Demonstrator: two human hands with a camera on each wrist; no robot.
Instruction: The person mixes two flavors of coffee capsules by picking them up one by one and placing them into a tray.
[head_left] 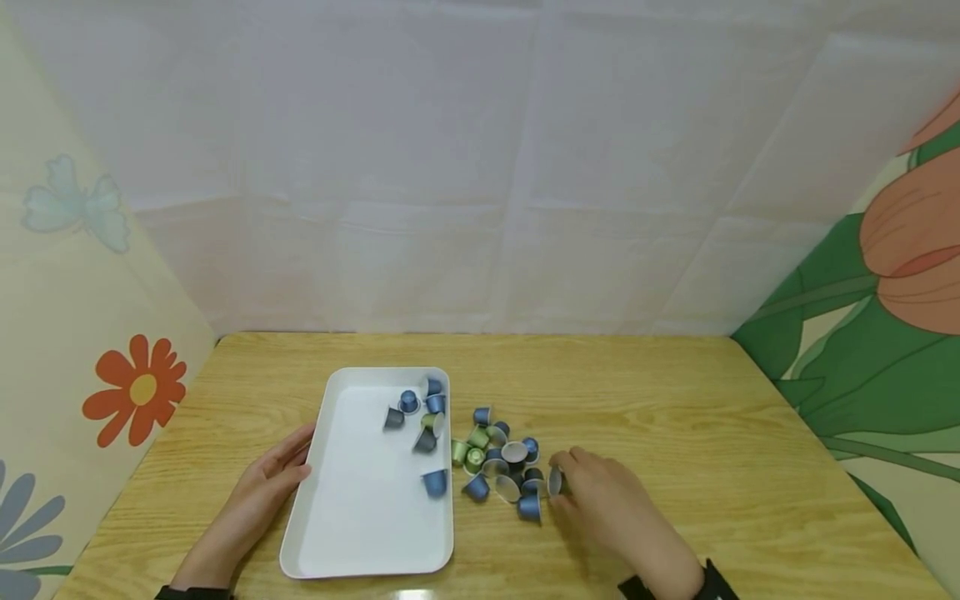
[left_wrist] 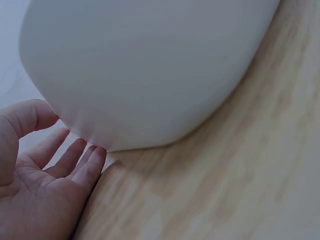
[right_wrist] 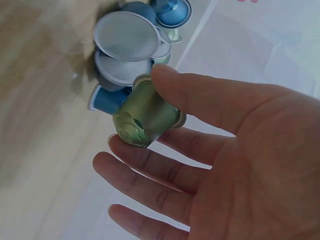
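My right hand (head_left: 603, 500) pinches a green coffee capsule (right_wrist: 145, 112) between thumb and fingers at the right edge of a loose pile. In the head view only its silver lid (head_left: 555, 481) shows. The pile mixes blue, green and dark capsules, such as a blue capsule (head_left: 529, 507) on its side and a green capsule (head_left: 475, 459). Left of the pile lies a white tray (head_left: 352, 517) with several capsules along its right side, among them a blue capsule (head_left: 435, 483). The fingertips of my left hand (head_left: 258, 492) touch the tray's left wall, fingers fairly straight.
Everything lies on a wood-grain table (head_left: 637, 383). A white cloth (head_left: 480, 208) hangs behind it. Painted panels with flowers stand at both sides, a red flower (head_left: 142, 390) on the left one. The pile sits close against the tray's right rim.
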